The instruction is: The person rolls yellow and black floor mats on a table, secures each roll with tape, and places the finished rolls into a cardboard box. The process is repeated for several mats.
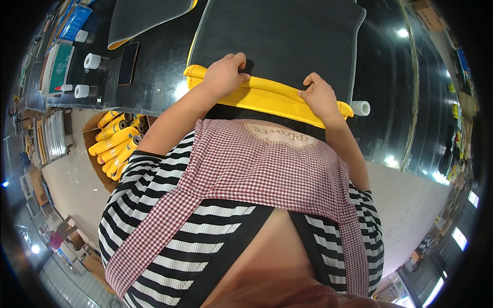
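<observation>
Curl of yellow material (272, 86) sits under left hand (226, 76) and right hand (318, 96), well apart, seemingly for evenness; whether either grip closes, can't tell!

one brown word (296, 135) stands on the pale patch (277, 139) of the checked apron (257, 174); the green box (55, 77) bears a pale round mark (60, 68), too small to read
</observation>
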Motion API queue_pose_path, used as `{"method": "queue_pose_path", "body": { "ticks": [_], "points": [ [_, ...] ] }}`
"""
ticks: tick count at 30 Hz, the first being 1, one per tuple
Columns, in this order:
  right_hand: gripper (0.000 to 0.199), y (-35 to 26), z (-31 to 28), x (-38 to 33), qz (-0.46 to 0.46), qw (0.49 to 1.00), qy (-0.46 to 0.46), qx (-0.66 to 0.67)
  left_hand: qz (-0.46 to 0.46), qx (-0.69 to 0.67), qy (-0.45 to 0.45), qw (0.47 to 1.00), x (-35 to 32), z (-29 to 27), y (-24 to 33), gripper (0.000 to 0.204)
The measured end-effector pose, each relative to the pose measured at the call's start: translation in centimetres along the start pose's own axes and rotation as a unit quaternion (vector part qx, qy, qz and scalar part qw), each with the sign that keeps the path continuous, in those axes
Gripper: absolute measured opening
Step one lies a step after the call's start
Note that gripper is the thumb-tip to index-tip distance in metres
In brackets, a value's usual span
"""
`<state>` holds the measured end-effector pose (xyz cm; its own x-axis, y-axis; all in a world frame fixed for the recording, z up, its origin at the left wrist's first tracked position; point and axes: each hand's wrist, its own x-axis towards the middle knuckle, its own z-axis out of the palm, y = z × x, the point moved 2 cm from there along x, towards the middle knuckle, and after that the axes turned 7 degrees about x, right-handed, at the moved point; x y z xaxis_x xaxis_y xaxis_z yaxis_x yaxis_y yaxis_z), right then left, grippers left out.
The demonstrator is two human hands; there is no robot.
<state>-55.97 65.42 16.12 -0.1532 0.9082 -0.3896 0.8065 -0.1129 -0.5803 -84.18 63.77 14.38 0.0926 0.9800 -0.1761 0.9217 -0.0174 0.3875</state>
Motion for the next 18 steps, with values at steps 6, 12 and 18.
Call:
{"method": "queue_pose_path", "body": {
  "ticks": [6, 12, 18],
  "points": [
    [0.010, 2.6, 2.2, -1.9, -0.223, 0.957, 0.127, -0.138, 0.104, 0.063, 0.142, 0.982, -2.2, 0.9, -1.1, 0.007],
    [0.035, 4.5, -0.1, -4.1, -0.293, 0.925, 0.124, -0.207, 0.152, 0.120, 0.166, 0.967, -4.0, -0.2, -3.8, 0.027],
    [0.030, 5.3, -0.4, -2.5, -0.187, 0.976, 0.057, -0.099, 0.048, -0.002, -0.021, 0.999, -1.3, -2.3, -3.4, 0.016]
  ]
}}
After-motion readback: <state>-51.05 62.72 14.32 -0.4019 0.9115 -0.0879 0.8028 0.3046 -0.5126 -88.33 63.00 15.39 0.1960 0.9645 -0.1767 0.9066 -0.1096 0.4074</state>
